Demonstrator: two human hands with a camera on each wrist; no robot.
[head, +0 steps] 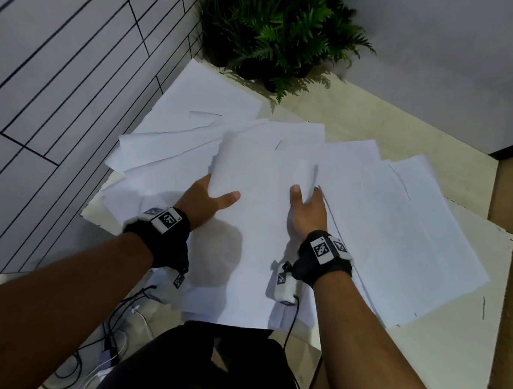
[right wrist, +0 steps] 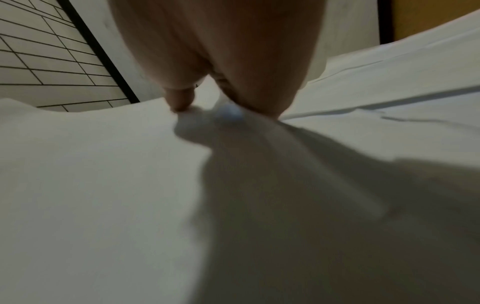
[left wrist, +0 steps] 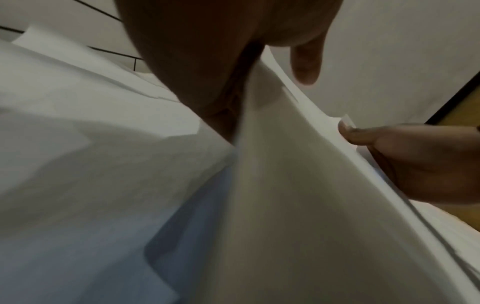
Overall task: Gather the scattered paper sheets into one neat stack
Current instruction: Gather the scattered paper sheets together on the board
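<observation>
Head view: loose fan of paper sheets (head: 280,192) all over the pale table (head: 399,124), a few hanging off the near edge, potted fern (head: 283,28) off in the far corner. Left hand (head: 206,202) gripping the left edge of the top bundle, thumb on top, fingers tucked under and out of sight. Right hand (head: 308,212) pinching a curled-up sheet edge, thumb on the near side.

Left wrist view: thumb (left wrist: 306,61) above and palm below a lifted wad of sheets, so clamped, not spread. Right hand's fingertips (left wrist: 348,133) touching the far edge of the same wad.

Right wrist view: blurry, but thumb (right wrist: 179,98) pressed onto paper with the sheet pulled up into the crook of the hand. Exact finger positions underneath: can't tell.

Probably best now to sweep both edges inward together, keep the grip light so nothing creases, then tap the bundle on the table to square it. Worth watching the overhanging sheets near the body, looks like they'd slide off easily.
</observation>
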